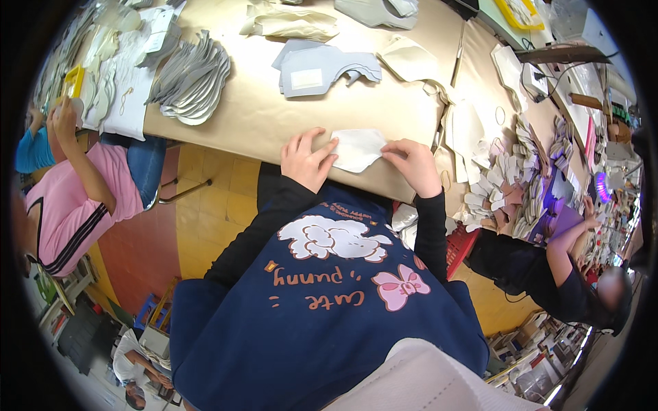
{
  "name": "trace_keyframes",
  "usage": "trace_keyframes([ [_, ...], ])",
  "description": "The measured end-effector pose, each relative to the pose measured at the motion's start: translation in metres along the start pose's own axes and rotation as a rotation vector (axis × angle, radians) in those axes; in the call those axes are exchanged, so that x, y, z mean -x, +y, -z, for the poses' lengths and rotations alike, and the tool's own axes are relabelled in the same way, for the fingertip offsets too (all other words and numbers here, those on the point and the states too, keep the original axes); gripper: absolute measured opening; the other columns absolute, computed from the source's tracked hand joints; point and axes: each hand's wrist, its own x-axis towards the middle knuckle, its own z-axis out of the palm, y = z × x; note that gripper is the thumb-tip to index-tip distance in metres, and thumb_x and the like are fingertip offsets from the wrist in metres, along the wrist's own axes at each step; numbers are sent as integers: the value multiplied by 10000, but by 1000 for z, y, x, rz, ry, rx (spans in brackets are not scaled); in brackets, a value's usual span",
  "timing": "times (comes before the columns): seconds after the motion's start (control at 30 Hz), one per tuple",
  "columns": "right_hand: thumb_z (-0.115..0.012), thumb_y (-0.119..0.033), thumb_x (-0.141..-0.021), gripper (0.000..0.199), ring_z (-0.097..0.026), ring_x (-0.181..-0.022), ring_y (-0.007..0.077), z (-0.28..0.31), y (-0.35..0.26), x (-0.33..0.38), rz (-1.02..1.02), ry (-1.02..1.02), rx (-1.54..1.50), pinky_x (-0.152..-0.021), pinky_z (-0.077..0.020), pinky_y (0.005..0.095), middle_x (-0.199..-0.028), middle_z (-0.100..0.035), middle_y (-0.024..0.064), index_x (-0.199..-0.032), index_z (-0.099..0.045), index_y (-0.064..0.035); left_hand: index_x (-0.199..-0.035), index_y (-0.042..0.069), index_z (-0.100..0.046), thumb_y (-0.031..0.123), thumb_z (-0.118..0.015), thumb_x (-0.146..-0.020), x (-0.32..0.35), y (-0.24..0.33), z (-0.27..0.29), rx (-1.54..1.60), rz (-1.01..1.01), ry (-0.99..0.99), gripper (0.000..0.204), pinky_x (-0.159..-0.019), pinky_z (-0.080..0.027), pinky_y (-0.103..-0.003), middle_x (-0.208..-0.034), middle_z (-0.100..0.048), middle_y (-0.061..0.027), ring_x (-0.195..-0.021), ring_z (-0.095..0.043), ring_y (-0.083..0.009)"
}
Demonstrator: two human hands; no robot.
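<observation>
A small white cut piece point(358, 149), fabric or leather-like, lies flat at the near edge of the tan-covered table point(253, 123). My left hand point(306, 161) rests on the table at its left side, fingers spread, with fingertips touching the piece's left edge. At the opposite end, my right hand point(415, 163) pinches the right corner between thumb and fingers. Farther back on the table lies a short stack of grey cut pieces point(305, 72) with a pale rectangle on top.
A fanned stack of grey pieces point(194, 79) stands at the left table edge. Cream pieces point(291, 24) lie at the back, and more cream pieces point(465, 133) hang over the right side. Several bundles point(504, 181) crowd the right. Co-workers sit left and right.
</observation>
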Motion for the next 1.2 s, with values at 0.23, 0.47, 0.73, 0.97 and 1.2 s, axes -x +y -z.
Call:
trace_keyframes([
  [0.23,-679,-171,-818,139,-679,-838,282,-2,10,-2,33,15,30,-754,-516,364,-887,-710,109,-897,-740,-74,-1077,143,-706,149,-710,-786,-5,7,-10,48,-117,-14,291,-957,-400,-438,-1265,-567,-53,-1179,-505,-288],
  [0.47,-686,-159,-809,150,-672,-823,287,-6,18,2,57,89,1,-742,-516,361,-876,-700,105,-917,-730,-65,-1177,140,-659,140,-695,-811,-12,22,-34,179,-315,-86,368,-985,-425,-410,-1293,-567,-63,-1218,-517,-277],
  [0.73,-676,-29,-808,197,-579,-668,109,12,38,19,-185,259,-245,-639,-486,256,-764,-649,49,-1001,-708,-1,-1360,227,-544,196,-645,-838,-16,26,-33,-54,-392,-161,533,-1057,-356,-418,-1410,-492,-42,-1291,-459,-263],
  [0.97,-680,-26,-822,194,-563,-673,61,12,42,16,-181,296,-313,-635,-472,218,-772,-649,2,-1010,-710,14,-1374,381,-526,184,-630,-763,-20,37,-39,-136,-385,-188,650,-1083,-289,-492,-1417,-442,-71,-1296,-398,-314],
  [1.2,-690,-25,-823,228,-569,-681,71,15,43,18,-186,282,-305,-645,-478,226,-804,-654,16,-1047,-700,9,-1358,316,-545,150,-646,-732,-20,42,-41,-91,-366,-201,656,-1090,-272,-506,-1419,-425,-79,-1308,-367,-324],
])
